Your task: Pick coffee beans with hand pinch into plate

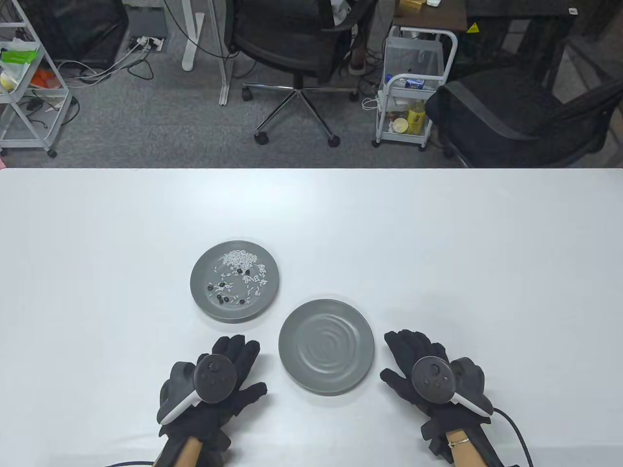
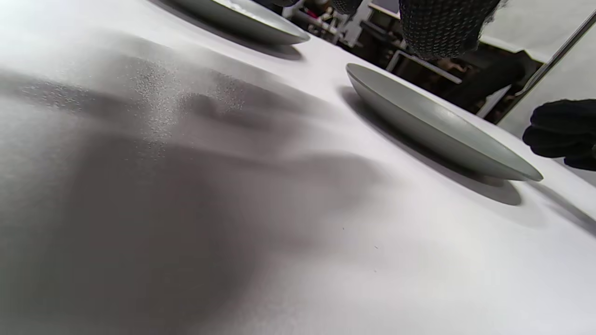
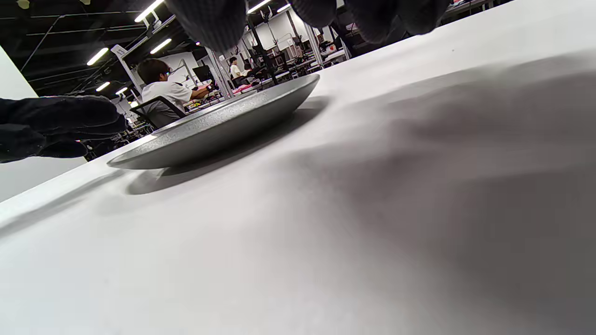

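A grey plate (image 1: 202, 287) at centre left holds several dark coffee beans (image 1: 224, 297) mixed with white grains (image 1: 239, 258). A second grey plate (image 1: 326, 346), bare, lies to its lower right, between my hands; it also shows in the left wrist view (image 2: 433, 125) and the right wrist view (image 3: 223, 123). My left hand (image 1: 233, 360) lies flat on the table just below the first plate, fingers spread, holding nothing. My right hand (image 1: 409, 355) lies flat to the right of the bare plate, fingers spread, holding nothing.
The white table (image 1: 438, 243) stretches far back and to both sides. Beyond its far edge stand office chairs (image 1: 292, 53) and a white trolley (image 1: 413, 87) on the floor.
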A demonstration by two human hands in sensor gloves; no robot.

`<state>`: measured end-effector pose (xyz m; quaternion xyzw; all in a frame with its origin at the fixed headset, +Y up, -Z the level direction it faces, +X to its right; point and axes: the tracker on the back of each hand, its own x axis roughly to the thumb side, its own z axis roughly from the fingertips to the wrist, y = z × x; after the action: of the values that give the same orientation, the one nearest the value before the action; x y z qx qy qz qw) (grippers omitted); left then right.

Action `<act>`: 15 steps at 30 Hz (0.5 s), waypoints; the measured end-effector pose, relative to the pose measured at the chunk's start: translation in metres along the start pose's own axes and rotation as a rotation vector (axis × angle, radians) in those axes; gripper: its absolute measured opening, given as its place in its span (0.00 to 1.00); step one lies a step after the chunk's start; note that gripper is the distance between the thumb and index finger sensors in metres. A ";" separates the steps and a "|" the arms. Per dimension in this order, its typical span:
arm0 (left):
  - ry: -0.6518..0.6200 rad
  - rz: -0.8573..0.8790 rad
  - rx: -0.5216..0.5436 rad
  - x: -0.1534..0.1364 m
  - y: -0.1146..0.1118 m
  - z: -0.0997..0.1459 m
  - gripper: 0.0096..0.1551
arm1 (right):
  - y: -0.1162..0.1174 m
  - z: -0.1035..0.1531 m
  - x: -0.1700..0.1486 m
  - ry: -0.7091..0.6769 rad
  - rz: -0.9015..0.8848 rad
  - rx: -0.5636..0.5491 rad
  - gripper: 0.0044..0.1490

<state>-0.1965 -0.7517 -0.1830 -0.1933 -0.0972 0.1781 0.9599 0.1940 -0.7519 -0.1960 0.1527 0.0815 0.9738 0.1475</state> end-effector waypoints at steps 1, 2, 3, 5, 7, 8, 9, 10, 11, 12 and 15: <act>0.001 0.000 0.002 0.000 0.000 0.000 0.47 | 0.000 0.000 0.000 0.000 0.001 -0.001 0.45; -0.002 0.001 0.011 0.000 0.000 0.000 0.47 | 0.000 0.000 0.001 -0.002 0.001 -0.005 0.45; -0.002 0.001 0.011 0.000 0.000 0.000 0.47 | 0.000 0.000 0.001 -0.003 0.001 -0.005 0.45; -0.003 0.000 0.009 0.000 0.000 0.000 0.47 | 0.000 0.000 0.001 -0.005 0.000 -0.005 0.45; -0.001 -0.001 0.005 0.000 0.000 -0.001 0.47 | 0.000 0.000 0.001 -0.005 0.000 -0.002 0.45; 0.001 -0.001 0.003 0.000 0.000 -0.001 0.47 | 0.000 0.000 0.001 -0.004 0.000 0.000 0.45; 0.004 -0.001 0.003 0.000 -0.001 -0.001 0.46 | 0.000 -0.001 0.001 -0.003 0.000 0.000 0.45; 0.010 -0.001 0.007 0.000 -0.001 -0.001 0.46 | -0.001 -0.001 0.000 0.001 -0.002 0.000 0.45; 0.014 -0.001 0.011 0.000 0.000 -0.001 0.45 | -0.001 -0.001 0.000 0.004 -0.003 -0.001 0.44; 0.021 0.003 0.021 0.000 0.000 -0.001 0.45 | -0.002 -0.001 -0.001 0.008 -0.006 -0.004 0.44; 0.050 0.025 0.077 -0.003 0.004 -0.001 0.43 | -0.005 0.000 -0.002 0.015 -0.010 -0.021 0.44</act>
<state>-0.2004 -0.7497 -0.1854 -0.1617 -0.0640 0.1887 0.9665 0.1967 -0.7476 -0.1977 0.1433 0.0733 0.9750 0.1535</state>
